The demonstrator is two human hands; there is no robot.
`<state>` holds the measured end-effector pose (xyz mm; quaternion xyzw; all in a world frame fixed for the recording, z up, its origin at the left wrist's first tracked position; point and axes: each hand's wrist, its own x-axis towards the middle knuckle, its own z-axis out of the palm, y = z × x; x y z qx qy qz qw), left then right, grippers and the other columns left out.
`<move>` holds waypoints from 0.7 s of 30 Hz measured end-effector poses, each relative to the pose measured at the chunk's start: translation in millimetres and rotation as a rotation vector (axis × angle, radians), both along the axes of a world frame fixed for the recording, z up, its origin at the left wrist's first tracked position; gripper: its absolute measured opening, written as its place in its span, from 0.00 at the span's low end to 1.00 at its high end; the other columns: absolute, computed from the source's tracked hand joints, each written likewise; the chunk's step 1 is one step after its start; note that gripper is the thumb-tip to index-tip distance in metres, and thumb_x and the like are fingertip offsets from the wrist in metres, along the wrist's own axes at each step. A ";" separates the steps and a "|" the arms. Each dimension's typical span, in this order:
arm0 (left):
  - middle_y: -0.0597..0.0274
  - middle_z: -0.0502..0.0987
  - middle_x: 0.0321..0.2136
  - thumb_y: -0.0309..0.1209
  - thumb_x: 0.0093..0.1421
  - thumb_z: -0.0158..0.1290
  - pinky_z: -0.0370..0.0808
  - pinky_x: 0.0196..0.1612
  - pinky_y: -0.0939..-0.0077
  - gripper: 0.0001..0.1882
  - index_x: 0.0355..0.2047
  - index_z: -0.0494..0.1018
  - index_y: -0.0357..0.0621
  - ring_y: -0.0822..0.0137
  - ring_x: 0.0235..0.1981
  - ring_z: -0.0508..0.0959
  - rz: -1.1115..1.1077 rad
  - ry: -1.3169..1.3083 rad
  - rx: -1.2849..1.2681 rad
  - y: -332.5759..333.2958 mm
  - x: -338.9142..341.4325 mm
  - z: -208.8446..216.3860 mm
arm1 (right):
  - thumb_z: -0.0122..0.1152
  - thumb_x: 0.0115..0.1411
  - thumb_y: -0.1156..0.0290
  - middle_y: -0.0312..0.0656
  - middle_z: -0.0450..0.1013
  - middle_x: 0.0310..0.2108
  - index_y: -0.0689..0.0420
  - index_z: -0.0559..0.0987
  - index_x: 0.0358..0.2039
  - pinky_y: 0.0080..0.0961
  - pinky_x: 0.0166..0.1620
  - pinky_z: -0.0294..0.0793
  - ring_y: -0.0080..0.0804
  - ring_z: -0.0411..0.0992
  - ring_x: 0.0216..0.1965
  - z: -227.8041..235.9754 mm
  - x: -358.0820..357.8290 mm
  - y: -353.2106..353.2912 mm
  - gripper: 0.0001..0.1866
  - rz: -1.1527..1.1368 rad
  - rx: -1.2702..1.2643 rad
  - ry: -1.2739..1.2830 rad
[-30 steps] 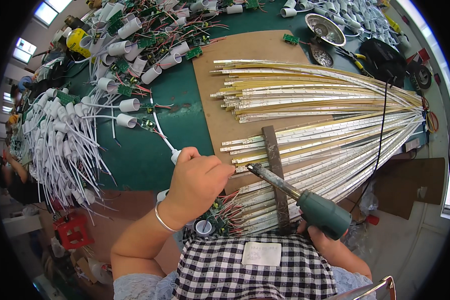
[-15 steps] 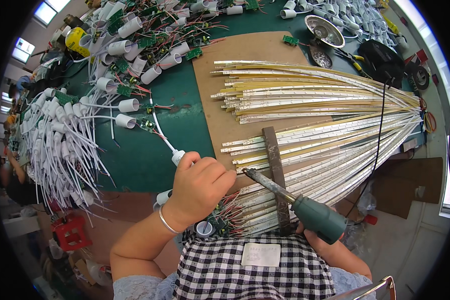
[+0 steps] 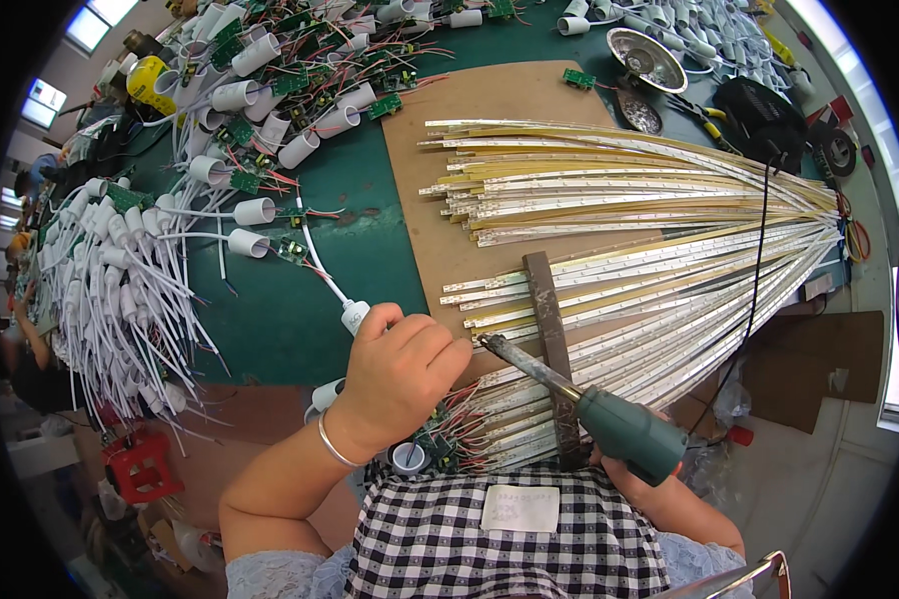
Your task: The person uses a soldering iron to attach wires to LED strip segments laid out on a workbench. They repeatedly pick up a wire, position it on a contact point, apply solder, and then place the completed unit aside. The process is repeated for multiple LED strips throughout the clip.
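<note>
My left hand (image 3: 402, 367) is closed around a white plastic end cap (image 3: 355, 315) with a white cable running up and away from it. Its fingertips hover beside the near ends of the LED strips (image 3: 599, 275). From the right, a soldering iron (image 3: 631, 435) with a green handle and dark metal barrel points left, its blackened tip close to my left fingers and the strip ends. My right hand (image 3: 621, 481) grips the iron, mostly hidden under the handle. A dark flat bar (image 3: 549, 349) lies across the strips, with the iron's barrel passing over it.
White caps with green circuit boards (image 3: 300, 150) pile up at far left, white cables (image 3: 130, 260) hang over the table's left edge. At far right stand a metal bowl (image 3: 647, 60), pliers (image 3: 711, 125) and a tape roll (image 3: 837, 152). A black cord (image 3: 757, 290) crosses the strips.
The soldering iron has shifted slightly left, its tip a little closer to my left fingers. My left hand keeps its hold on the end cap, almost unmoved.
</note>
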<state>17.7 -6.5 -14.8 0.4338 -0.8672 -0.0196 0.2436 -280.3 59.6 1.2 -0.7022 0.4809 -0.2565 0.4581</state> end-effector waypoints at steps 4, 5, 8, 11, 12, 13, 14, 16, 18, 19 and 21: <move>0.68 0.71 0.24 0.26 0.45 0.57 0.63 0.35 0.68 0.08 0.29 0.77 0.46 0.68 0.29 0.74 -0.002 0.008 0.003 0.4 0.1 -0.5 | 0.65 0.47 0.78 0.45 0.76 0.37 0.60 0.79 0.39 0.30 0.40 0.73 0.40 0.75 0.36 -0.8 0.8 -0.2 0.16 0.011 -0.035 0.012; 0.68 0.71 0.24 0.26 0.45 0.57 0.63 0.35 0.68 0.08 0.29 0.77 0.46 0.67 0.29 0.74 -0.005 0.009 0.009 0.5 0.5 -0.4 | 0.65 0.47 0.78 0.45 0.76 0.37 0.60 0.79 0.39 0.30 0.40 0.73 0.40 0.75 0.36 -1.2 0.9 0.3 0.16 0.003 -0.028 0.009; 0.68 0.72 0.24 0.26 0.45 0.56 0.63 0.35 0.68 0.08 0.29 0.77 0.46 0.67 0.29 0.74 -0.012 0.021 0.015 0.2 0.9 -1.0 | 0.65 0.47 0.79 0.45 0.76 0.37 0.60 0.79 0.39 0.30 0.40 0.73 0.40 0.75 0.36 -0.4 0.9 -0.2 0.16 -0.003 0.010 -0.036; 0.68 0.72 0.24 0.26 0.45 0.56 0.64 0.35 0.69 0.08 0.29 0.76 0.46 0.67 0.29 0.74 -0.010 0.036 0.004 0.0 0.5 -2.0 | 0.65 0.46 0.79 0.45 0.76 0.37 0.61 0.79 0.38 0.30 0.40 0.73 0.41 0.75 0.36 -3.3 1.7 1.7 0.15 -0.023 0.032 -0.053; 0.68 0.72 0.23 0.26 0.45 0.56 0.64 0.35 0.69 0.08 0.29 0.76 0.46 0.67 0.29 0.75 -0.008 0.035 0.002 -0.1 0.5 -1.8 | 0.65 0.46 0.79 0.45 0.76 0.37 0.60 0.79 0.38 0.30 0.41 0.73 0.41 0.75 0.36 -3.0 1.5 1.7 0.15 -0.021 0.040 -0.043; 0.68 0.72 0.23 0.26 0.45 0.56 0.64 0.35 0.69 0.08 0.29 0.76 0.46 0.67 0.29 0.75 -0.006 0.035 -0.001 -0.1 0.6 -1.6 | 0.65 0.46 0.79 0.45 0.76 0.36 0.60 0.79 0.37 0.30 0.41 0.73 0.42 0.75 0.36 -2.5 1.0 1.7 0.15 -0.018 0.048 -0.034; 0.68 0.72 0.23 0.26 0.45 0.56 0.64 0.35 0.69 0.08 0.29 0.76 0.46 0.67 0.29 0.75 -0.005 0.033 0.000 0.0 0.5 -1.3 | 0.65 0.46 0.79 0.45 0.76 0.36 0.60 0.80 0.37 0.30 0.41 0.73 0.42 0.75 0.36 -2.3 0.7 1.7 0.14 -0.015 0.056 -0.025; 0.68 0.72 0.23 0.26 0.45 0.56 0.64 0.35 0.69 0.08 0.29 0.76 0.47 0.67 0.29 0.75 -0.003 0.031 0.001 -0.1 0.4 -0.9 | 0.65 0.46 0.79 0.45 0.76 0.36 0.60 0.80 0.37 0.30 0.40 0.73 0.42 0.75 0.36 -3.5 0.3 3.2 0.14 -0.025 0.066 -0.031; 0.69 0.72 0.23 0.26 0.45 0.56 0.64 0.35 0.69 0.08 0.28 0.76 0.47 0.68 0.29 0.75 -0.003 0.026 -0.002 -0.6 0.3 -1.1 | 0.65 0.46 0.79 0.44 0.76 0.36 0.60 0.80 0.37 0.29 0.40 0.73 0.41 0.75 0.36 -4.0 -0.6 3.5 0.14 -0.012 0.049 -0.018; 0.69 0.72 0.23 0.26 0.45 0.56 0.64 0.35 0.69 0.07 0.28 0.76 0.47 0.68 0.29 0.75 -0.003 0.023 -0.003 -0.7 0.2 -1.3 | 0.65 0.46 0.78 0.44 0.76 0.35 0.60 0.80 0.37 0.29 0.39 0.73 0.41 0.75 0.36 -4.3 -1.7 2.6 0.14 0.007 0.028 -0.003; 0.69 0.72 0.23 0.26 0.45 0.57 0.64 0.35 0.69 0.07 0.28 0.76 0.47 0.68 0.29 0.75 -0.004 0.012 -0.006 -0.7 0.2 -2.2 | 0.62 0.50 0.74 0.42 0.75 0.32 0.61 0.77 0.40 0.27 0.37 0.73 0.36 0.75 0.32 -4.9 -3.0 2.9 0.15 0.035 -0.019 0.019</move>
